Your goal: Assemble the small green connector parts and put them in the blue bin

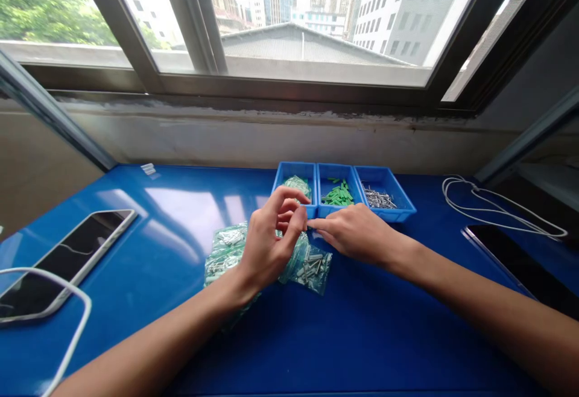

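My left hand (pixel 274 237) is curled above a pile of small clear bags, thumb and fingertips drawn together. Against its fingertips comes my right hand (pixel 355 231), index finger stretched left and the other fingers folded in. Anything pinched between them is too small or hidden to make out. Beneath the hands lie greenish clear plastic bags (pixel 224 258), partly covered by my left hand. One bag (pixel 312 269) near the right shows screws and pale plugs inside. Just behind stand blue bins with clear bags (pixel 296 186), green wall plugs (pixel 339 194) and metal screws (pixel 379 198).
A phone (pixel 63 261) with a white cable (pixel 84 318) crossing it lies at left. At right are a dark phone (pixel 520 261) and a coiled white cable (pixel 497 204). Small white pieces (pixel 148 169) sit at the back left. A window frame (pixel 289 86) rises behind the blue table (pixel 316 349).
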`<action>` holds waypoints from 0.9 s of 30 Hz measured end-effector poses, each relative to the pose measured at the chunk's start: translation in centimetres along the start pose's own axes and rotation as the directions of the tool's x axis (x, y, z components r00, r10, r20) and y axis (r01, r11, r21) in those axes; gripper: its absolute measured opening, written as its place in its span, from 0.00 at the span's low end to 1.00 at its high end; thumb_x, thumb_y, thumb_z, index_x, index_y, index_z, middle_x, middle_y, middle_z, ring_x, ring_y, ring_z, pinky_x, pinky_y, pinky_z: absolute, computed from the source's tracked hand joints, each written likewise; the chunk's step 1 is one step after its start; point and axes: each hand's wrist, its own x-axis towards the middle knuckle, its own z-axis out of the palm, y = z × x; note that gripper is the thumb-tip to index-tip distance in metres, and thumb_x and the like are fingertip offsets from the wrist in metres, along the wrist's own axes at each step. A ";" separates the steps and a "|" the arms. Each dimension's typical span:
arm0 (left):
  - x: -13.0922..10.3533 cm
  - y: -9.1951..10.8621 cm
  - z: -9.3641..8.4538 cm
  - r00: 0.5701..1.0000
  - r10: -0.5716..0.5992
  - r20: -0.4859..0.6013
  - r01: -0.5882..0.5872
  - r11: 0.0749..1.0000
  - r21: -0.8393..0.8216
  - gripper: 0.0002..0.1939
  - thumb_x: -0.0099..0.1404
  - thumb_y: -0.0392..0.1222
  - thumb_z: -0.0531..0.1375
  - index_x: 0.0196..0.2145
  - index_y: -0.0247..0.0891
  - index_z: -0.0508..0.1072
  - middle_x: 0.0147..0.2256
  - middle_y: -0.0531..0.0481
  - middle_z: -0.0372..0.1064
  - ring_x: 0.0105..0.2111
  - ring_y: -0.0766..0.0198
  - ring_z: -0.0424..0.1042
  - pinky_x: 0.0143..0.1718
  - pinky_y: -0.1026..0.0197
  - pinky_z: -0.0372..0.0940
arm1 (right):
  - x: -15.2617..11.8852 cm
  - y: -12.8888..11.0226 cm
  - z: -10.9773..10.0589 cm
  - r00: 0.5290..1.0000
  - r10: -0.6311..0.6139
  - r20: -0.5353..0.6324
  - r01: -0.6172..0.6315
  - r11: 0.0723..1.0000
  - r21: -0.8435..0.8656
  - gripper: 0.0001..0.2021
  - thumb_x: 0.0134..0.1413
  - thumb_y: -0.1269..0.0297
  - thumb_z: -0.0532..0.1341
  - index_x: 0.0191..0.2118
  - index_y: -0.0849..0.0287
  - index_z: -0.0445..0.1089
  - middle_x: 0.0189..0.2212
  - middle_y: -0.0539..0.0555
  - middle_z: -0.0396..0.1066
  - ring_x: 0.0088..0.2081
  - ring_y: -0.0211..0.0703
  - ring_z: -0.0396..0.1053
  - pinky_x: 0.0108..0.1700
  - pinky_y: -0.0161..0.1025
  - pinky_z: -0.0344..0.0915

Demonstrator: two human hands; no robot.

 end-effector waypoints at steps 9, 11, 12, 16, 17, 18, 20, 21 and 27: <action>0.1 0.5 -0.1 0.996 0.025 0.091 -0.033 0.995 0.092 0.06 0.71 0.37 0.55 0.38 0.36 0.72 0.24 0.54 0.69 0.23 0.67 0.70 0.23 0.66 0.64 | -2.2 0.5 0.2 0.998 0.070 -0.003 -0.070 0.998 0.005 0.07 0.68 0.68 0.60 0.41 0.60 0.76 0.31 0.53 0.80 0.28 0.44 0.76 0.26 0.38 0.50; 0.1 0.6 0.0 0.995 0.027 0.101 -0.038 0.994 0.101 0.06 0.70 0.37 0.55 0.38 0.35 0.73 0.24 0.53 0.70 0.23 0.67 0.71 0.23 0.66 0.64 | -2.6 0.9 0.4 0.997 0.074 -0.018 -0.074 0.997 0.034 0.07 0.67 0.66 0.61 0.47 0.58 0.76 0.35 0.53 0.81 0.30 0.46 0.77 0.27 0.37 0.53; 0.0 0.6 0.0 0.994 0.027 0.107 -0.038 0.994 0.107 0.07 0.70 0.37 0.56 0.37 0.35 0.73 0.24 0.53 0.70 0.23 0.66 0.72 0.23 0.66 0.64 | -2.7 1.1 0.5 0.997 0.070 -0.027 -0.069 0.996 0.056 0.09 0.67 0.66 0.62 0.50 0.57 0.75 0.37 0.53 0.82 0.32 0.47 0.78 0.28 0.37 0.55; 0.0 0.5 0.0 0.993 0.022 0.117 -0.039 0.989 0.145 0.06 0.70 0.37 0.56 0.37 0.35 0.73 0.26 0.51 0.73 0.24 0.66 0.72 0.23 0.67 0.64 | -2.7 1.9 1.3 0.998 0.042 -0.044 -0.034 0.986 0.161 0.09 0.67 0.66 0.62 0.49 0.54 0.77 0.39 0.52 0.82 0.34 0.46 0.79 0.31 0.37 0.60; -0.1 0.4 0.0 0.992 0.024 0.123 -0.043 0.986 0.158 0.06 0.70 0.36 0.56 0.37 0.35 0.73 0.25 0.52 0.73 0.23 0.67 0.71 0.23 0.67 0.63 | -2.8 2.0 1.5 0.997 0.049 -0.053 -0.038 0.982 0.188 0.08 0.67 0.67 0.62 0.46 0.55 0.78 0.36 0.52 0.82 0.33 0.46 0.78 0.31 0.37 0.60; -0.1 0.3 0.0 0.991 0.033 0.131 -0.056 0.983 0.176 0.06 0.71 0.36 0.56 0.37 0.35 0.73 0.25 0.53 0.72 0.23 0.68 0.70 0.23 0.67 0.63 | -2.9 2.2 1.6 0.996 0.064 -0.069 -0.047 0.975 0.217 0.06 0.66 0.67 0.63 0.44 0.56 0.78 0.33 0.52 0.81 0.31 0.44 0.77 0.31 0.36 0.60; -0.2 0.1 0.0 0.984 0.079 0.160 -0.116 0.964 0.239 0.07 0.71 0.34 0.56 0.37 0.36 0.74 0.24 0.55 0.70 0.21 0.69 0.67 0.23 0.67 0.61 | -3.4 2.3 1.8 0.984 0.118 -0.132 -0.075 0.953 0.294 0.05 0.65 0.66 0.64 0.43 0.57 0.78 0.27 0.50 0.77 0.27 0.41 0.73 0.30 0.36 0.60; -0.3 0.0 0.0 0.977 0.115 0.181 -0.163 0.946 0.280 0.06 0.71 0.33 0.56 0.38 0.36 0.74 0.24 0.56 0.69 0.20 0.70 0.66 0.24 0.67 0.61 | -3.7 2.3 1.8 0.973 0.154 -0.173 -0.087 0.935 0.344 0.05 0.65 0.65 0.64 0.43 0.58 0.78 0.25 0.49 0.75 0.25 0.40 0.71 0.30 0.35 0.60; -0.7 -0.3 0.3 0.920 0.243 0.306 -0.357 0.841 0.407 0.09 0.71 0.36 0.62 0.49 0.37 0.74 0.34 0.52 0.75 0.25 0.69 0.68 0.29 0.65 0.63 | -5.0 1.4 1.4 0.920 0.233 -0.315 -0.017 0.828 0.561 0.07 0.65 0.62 0.64 0.40 0.59 0.77 0.20 0.45 0.67 0.21 0.34 0.62 0.26 0.31 0.57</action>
